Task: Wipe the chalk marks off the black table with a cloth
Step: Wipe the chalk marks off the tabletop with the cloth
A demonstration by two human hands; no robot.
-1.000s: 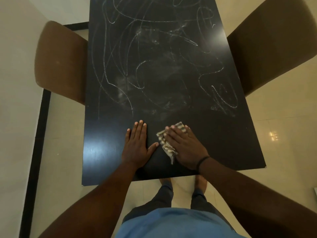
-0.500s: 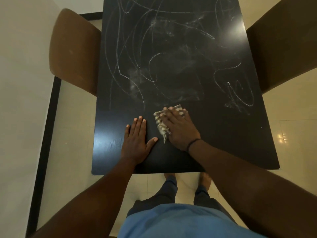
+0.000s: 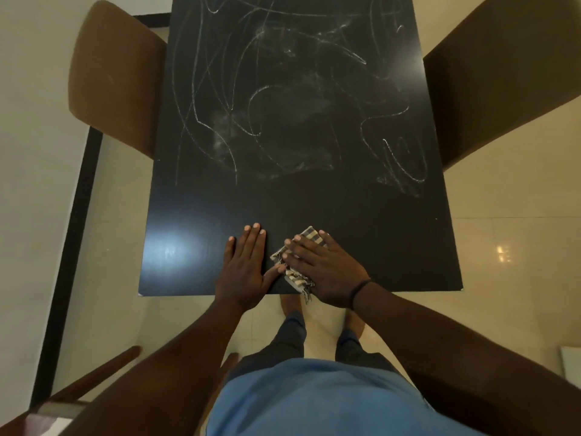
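Right grip [image 3: 323, 272] on cloth [image 3: 295, 275], chairs [image 3: 116, 77] beside

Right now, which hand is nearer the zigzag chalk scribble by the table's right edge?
Right. The right hand presses the cloth near the table's front edge, below and left of the zigzag scribble. The left hand lies flat farther left.

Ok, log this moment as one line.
left hand flat on black table | right hand pressing checked cloth | chalk marks remain
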